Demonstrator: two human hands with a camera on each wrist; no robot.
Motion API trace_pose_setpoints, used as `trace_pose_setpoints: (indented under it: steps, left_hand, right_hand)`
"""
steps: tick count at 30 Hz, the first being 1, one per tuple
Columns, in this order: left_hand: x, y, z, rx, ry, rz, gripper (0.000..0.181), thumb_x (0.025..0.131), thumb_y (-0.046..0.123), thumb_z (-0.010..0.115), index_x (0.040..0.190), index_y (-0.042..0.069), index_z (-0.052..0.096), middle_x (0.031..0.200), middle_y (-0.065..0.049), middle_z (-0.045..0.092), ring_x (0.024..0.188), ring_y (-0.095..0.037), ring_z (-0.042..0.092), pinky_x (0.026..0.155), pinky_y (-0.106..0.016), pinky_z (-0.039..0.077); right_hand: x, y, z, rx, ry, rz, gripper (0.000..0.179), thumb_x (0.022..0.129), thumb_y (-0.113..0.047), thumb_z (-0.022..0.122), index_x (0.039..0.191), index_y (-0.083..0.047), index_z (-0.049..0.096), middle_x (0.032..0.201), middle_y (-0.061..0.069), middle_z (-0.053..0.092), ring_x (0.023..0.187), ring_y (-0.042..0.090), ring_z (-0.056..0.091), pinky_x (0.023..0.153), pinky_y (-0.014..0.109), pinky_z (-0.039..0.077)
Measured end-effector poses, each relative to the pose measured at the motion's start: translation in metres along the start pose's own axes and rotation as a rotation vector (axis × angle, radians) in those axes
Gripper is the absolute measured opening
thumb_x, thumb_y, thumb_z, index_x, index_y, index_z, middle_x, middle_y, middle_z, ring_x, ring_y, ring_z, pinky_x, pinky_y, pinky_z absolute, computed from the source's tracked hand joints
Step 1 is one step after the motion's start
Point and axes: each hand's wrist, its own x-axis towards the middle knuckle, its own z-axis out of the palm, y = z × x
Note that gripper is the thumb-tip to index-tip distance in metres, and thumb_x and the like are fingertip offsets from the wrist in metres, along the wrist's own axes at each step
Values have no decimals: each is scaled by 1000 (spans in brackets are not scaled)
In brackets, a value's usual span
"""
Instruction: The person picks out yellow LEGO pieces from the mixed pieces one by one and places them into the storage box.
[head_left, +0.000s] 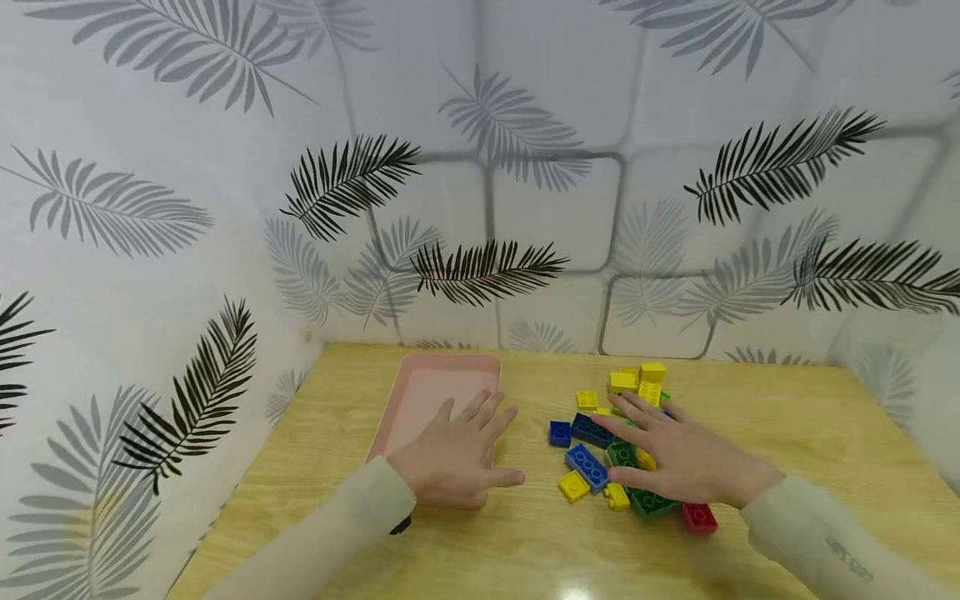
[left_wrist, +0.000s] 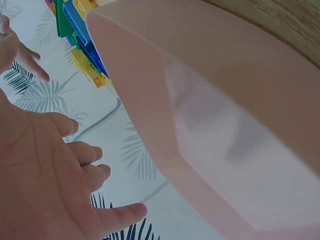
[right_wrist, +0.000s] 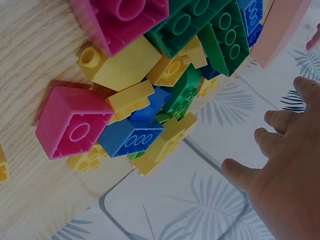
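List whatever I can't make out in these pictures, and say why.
Head view: parts of the brick pile, covered by the right hand.
Head view: part of the pink tray, behind the left hand.
Head view: the print on the right sleeve, too small to read.
Right wrist view: the upper reddish-pink brick, cut off by the top edge.

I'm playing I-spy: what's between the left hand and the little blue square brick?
Only bare wooden table shows between the left hand and the little blue square brick in the head view.
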Motion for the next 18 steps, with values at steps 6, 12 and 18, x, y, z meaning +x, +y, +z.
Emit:
trace_pose_setpoints:
  steps: [6, 12, 18]
  left_hand:
    - [0, -1, -2, -6, 14, -18, 98, 88, 86, 25, 163, 23, 16, 169, -3, 13, 157, -24, 10, 119, -62, 18]
    - [-9, -22, -9, -60, 139, -98, 70, 97, 57, 53, 148, 10, 49, 142, -7, 60, 130, -25, 57, 104, -50, 46]
    - [-26, -60, -4, -125, 202, -312, 52, 95, 41, 61, 131, 3, 61, 117, -12, 70, 106, -30, 67, 80, -49, 56]
  right_hand:
    - [1, 2, -2, 10, 27, -9, 72, 96, -67, 45, 158, -34, 30, 165, 9, 28, 150, 37, 30, 113, 68, 25]
    - [-3, -1, -11, -5, 75, -38, 58, 97, -55, 58, 143, -19, 57, 142, 9, 59, 129, 33, 57, 105, 59, 43]
    - [-13, -6, -16, 15, 79, -52, 22, 96, -32, 67, 113, -20, 74, 111, -6, 71, 100, 16, 68, 85, 41, 57]
